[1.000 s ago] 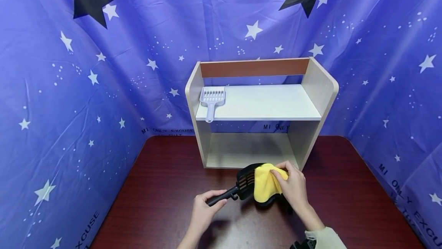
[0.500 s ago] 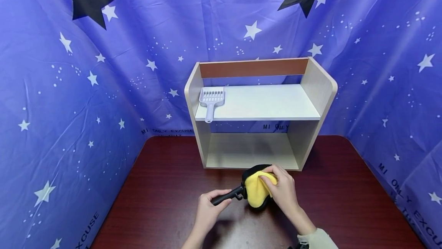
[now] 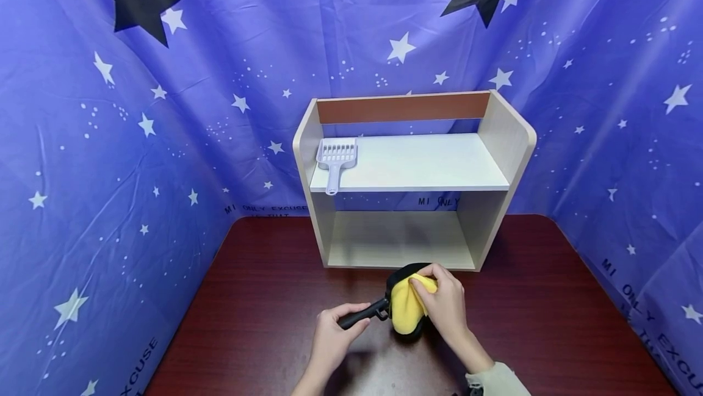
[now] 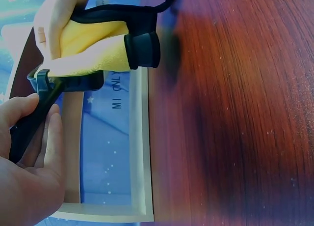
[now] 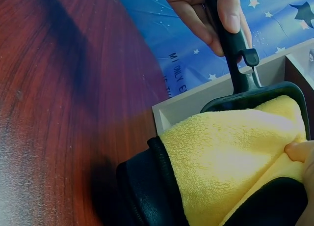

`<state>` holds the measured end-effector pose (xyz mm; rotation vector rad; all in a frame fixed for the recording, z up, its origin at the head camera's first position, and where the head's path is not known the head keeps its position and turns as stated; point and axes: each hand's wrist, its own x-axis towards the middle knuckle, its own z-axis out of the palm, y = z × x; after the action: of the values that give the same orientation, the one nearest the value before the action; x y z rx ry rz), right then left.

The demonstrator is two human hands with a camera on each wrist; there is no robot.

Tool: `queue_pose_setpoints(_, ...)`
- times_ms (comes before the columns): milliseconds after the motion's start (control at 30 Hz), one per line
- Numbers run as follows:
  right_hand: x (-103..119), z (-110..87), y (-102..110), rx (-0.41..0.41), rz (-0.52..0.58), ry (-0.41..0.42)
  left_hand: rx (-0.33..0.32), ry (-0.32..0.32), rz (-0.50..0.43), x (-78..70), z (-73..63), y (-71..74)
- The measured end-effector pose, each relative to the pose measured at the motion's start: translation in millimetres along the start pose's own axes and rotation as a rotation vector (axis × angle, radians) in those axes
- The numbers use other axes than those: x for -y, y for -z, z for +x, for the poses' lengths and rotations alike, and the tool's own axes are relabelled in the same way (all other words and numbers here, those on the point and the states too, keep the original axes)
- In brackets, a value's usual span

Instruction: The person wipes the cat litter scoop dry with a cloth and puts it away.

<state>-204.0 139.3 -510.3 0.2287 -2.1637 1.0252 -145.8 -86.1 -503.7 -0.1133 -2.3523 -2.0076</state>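
My left hand (image 3: 332, 338) grips the handle of a black litter scoop (image 3: 357, 315), held tilted above the table. With thumb and fingers my right hand (image 3: 449, 307) pinches a yellow cloth (image 3: 406, 309) and presses it into the scoop's head. Black edging and a dark underside of the cloth (image 5: 225, 157) show in the right wrist view, where it hangs over the side of the head. The slots lie hidden under the fabric. In the left wrist view, thumb and fingers close round the scoop handle (image 4: 32, 120).
Behind the hands stands a two-level wooden shelf (image 3: 423, 188). On its upper board, at the left, lies a pale lavender litter scoop (image 3: 337, 157) with its handle poking over the front edge. Blue starry curtains (image 3: 165, 158) surround the dark red table (image 3: 258, 298).
My right hand has moved left with the cloth, drawing it over the slots towards the handle. The left hand and black scoop have shifted slightly right.
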Motion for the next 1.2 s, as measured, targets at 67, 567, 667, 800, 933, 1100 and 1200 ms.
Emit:
queue_pose_setpoints(67, -2, 1.3, 0, -0.008, -0.008, -0.023, 0.001, 0.001, 0.002, 0.2, 0.0, -0.3)
queue_pose_setpoints(567, -14, 8.8, 10, -0.037, -0.047, -0.133, -0.013, -0.018, 0.006, 2.3, 0.8, 5.6)
queue_pose_setpoints(667, -16, 9.5, 11, -0.037, -0.050, -0.136, -0.011, -0.019, 0.010, 2.4, 1.3, 6.2)
queue_pose_setpoints(800, -19, 10.4, 13, -0.038, -0.057, -0.138, -0.011, -0.025, 0.025, 2.9, 1.3, 5.5)
queue_pose_setpoints(933, -22, 10.9, 15, -0.039, -0.069, -0.138, -0.013, -0.033, 0.037, 2.9, 0.4, 5.3)
queue_pose_setpoints(1100, -26, 13.4, 19, -0.032, -0.093, -0.149, -0.018, -0.024, 0.027, 2.4, -0.2, 6.4)
queue_pose_setpoints(1200, -28, 15.3, 23, -0.025, -0.103, -0.172, -0.020, -0.023, 0.029, 3.4, -0.1, 6.7)
